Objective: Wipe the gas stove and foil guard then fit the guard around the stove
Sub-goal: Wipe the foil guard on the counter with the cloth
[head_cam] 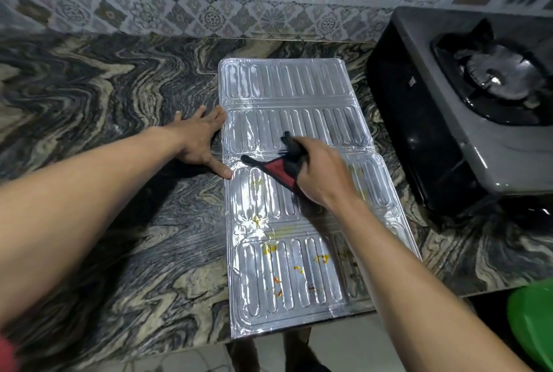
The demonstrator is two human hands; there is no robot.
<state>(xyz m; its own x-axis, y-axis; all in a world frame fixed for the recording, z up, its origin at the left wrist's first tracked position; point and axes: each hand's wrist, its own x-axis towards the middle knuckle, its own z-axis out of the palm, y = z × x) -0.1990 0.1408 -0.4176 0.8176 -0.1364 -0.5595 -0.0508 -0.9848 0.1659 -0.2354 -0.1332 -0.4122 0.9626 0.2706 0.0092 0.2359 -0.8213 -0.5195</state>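
Observation:
A silver ribbed foil guard [287, 90] lies flat and unfolded on the marbled counter, running from near the wall to past the front edge. Orange-yellow food stains dot its nearer panels. My right hand [321, 174] is closed on a black and red cloth [276, 168] and presses it on the guard's middle. My left hand [199, 139] rests flat with fingers spread on the counter, its fingertips and thumb touching the guard's left edge. The grey and black gas stove [449, 120] stands at the right, its burner partly cut off by the frame.
The dark swirled stone counter [119, 96] stretches to the left. A patterned tiled wall [209, 15] runs along the back. A green plastic object [535, 320] sits below the counter edge at lower right. Floor tiles show beneath the front edge.

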